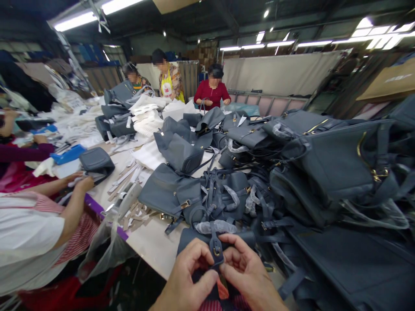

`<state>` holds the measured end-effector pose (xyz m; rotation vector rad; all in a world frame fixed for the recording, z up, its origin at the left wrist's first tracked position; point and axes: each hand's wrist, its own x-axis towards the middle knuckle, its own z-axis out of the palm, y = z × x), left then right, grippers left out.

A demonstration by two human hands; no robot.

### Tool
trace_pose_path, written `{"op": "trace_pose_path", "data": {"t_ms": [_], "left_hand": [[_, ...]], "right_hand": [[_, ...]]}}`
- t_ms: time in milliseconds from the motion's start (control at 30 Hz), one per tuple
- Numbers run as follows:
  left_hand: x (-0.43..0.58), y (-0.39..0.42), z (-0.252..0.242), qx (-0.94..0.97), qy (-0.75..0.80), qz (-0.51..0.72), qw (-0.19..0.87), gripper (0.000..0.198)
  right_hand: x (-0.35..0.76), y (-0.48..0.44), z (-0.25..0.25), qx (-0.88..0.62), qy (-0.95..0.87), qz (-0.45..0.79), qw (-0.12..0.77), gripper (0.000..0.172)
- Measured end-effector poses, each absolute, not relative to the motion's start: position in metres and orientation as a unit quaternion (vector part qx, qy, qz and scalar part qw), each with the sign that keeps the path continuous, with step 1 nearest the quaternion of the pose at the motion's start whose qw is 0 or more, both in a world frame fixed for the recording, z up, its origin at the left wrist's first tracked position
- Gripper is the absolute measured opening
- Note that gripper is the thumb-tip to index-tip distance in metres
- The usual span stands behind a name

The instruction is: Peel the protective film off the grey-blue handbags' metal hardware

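At the bottom centre, a dark blue-grey strap tab point(216, 249) with a gold-coloured ring lies between my two hands. My left hand point(192, 271) pinches its left edge between thumb and fingers. On the other side, my right hand point(244, 268) has thumb and curled fingers closed on the tab's right edge. Just behind the hands is a dark bag point(191, 238), with a handle wrapped in clear plastic point(215, 227) above it. A small orange-red piece point(222, 288) shows below the tab, between my hands.
Dark bags point(337, 168) are heaped at the right and centre of the table point(152, 248). White padding point(147, 114) and paper strips point(128, 177) lie further left. A co-worker at the left handles a dark bag point(96, 163). Several people work beyond.
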<state>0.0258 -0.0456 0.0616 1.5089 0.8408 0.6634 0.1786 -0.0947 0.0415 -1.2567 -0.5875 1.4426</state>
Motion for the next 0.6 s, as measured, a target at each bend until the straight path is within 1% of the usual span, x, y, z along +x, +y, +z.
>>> {"op": "trace_pose_path", "data": {"t_ms": [100, 200, 267, 333, 367, 433, 500, 533, 600], "left_hand": [[0.02, -0.044, 0.048, 0.776, 0.331, 0.297, 0.447, 0.015], [0.02, -0.042, 0.038, 0.855, 0.296, 0.311, 0.291, 0.02], [0.022, -0.04, 0.037, 0.881, 0.287, 0.326, 0.191, 0.02], [0.026, -0.038, 0.041, 0.896, 0.266, 0.33, 0.13, 0.019], [0.028, -0.037, 0.044, 0.903, 0.254, 0.324, 0.123, 0.019], [0.031, -0.034, 0.052, 0.903, 0.252, 0.304, 0.168, 0.019], [0.033, -0.032, 0.059, 0.864, 0.298, 0.3, 0.273, 0.02], [0.033, -0.031, 0.062, 0.831, 0.331, 0.294, 0.336, 0.02], [0.033, -0.028, 0.067, 0.772, 0.376, 0.265, 0.438, 0.019]], "right_hand": [[0.176, -0.096, 0.037, -0.528, -0.25, 0.603, 0.543, 0.048], [0.175, -0.096, 0.029, -0.531, -0.286, 0.596, 0.531, 0.047], [0.175, -0.096, 0.026, -0.556, -0.331, 0.567, 0.51, 0.038], [0.175, -0.096, 0.024, -0.59, -0.393, 0.517, 0.48, 0.027], [0.175, -0.097, 0.024, -0.607, -0.426, 0.484, 0.465, 0.023], [0.175, -0.099, 0.026, -0.639, -0.48, 0.409, 0.441, 0.018], [0.177, -0.101, 0.029, -0.656, -0.522, 0.353, 0.416, 0.017], [0.178, -0.101, 0.031, -0.654, -0.539, 0.347, 0.401, 0.016], [0.179, -0.102, 0.036, -0.637, -0.561, 0.38, 0.368, 0.018]]}}
